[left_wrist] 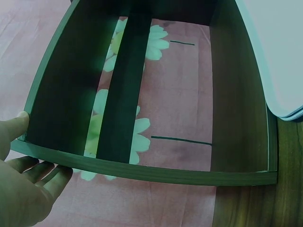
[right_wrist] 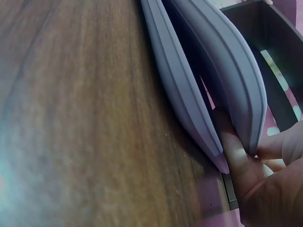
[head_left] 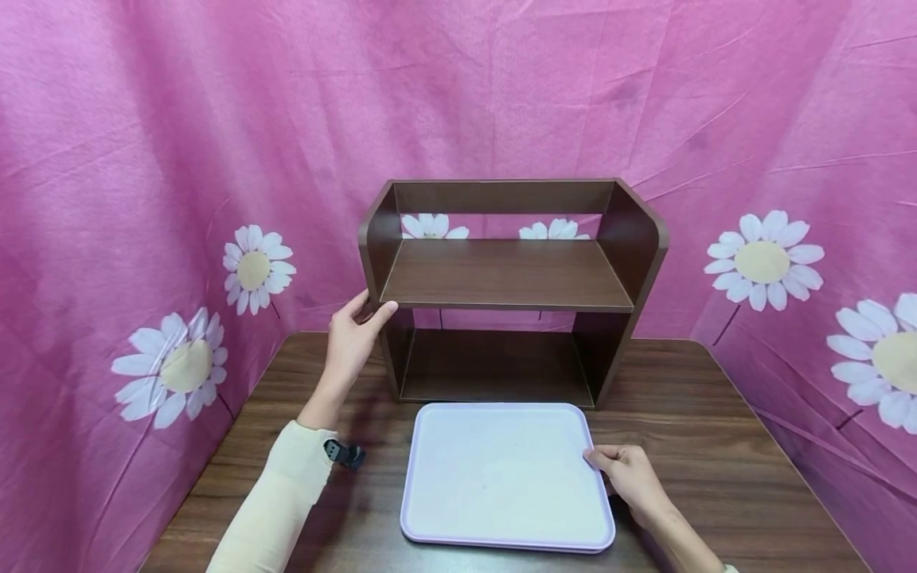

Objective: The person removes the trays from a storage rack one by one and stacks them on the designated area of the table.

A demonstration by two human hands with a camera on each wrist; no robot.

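Note:
A dark brown two-tier wooden shelf (head_left: 509, 274) stands upright on the table. My left hand (head_left: 349, 342) holds its left side panel, thumb on the front edge of the middle board and fingers along the panel's outer face. In front of the shelf lie two pale lilac trays, one over the other. With thumb and fingers my right hand (head_left: 634, 481) pinches the right edge of the upper tray (head_left: 509, 477). In the right wrist view a gap shows between this upper tray and the lower tray (right_wrist: 180, 90), with a finger inside it.
The wood-grain table (head_left: 688, 422) runs out on both sides of the shelf. A pink curtain (head_left: 501, 95) with large white daisies hangs behind and at both sides. A black strap with a small device (head_left: 344, 454) sits at the left wrist.

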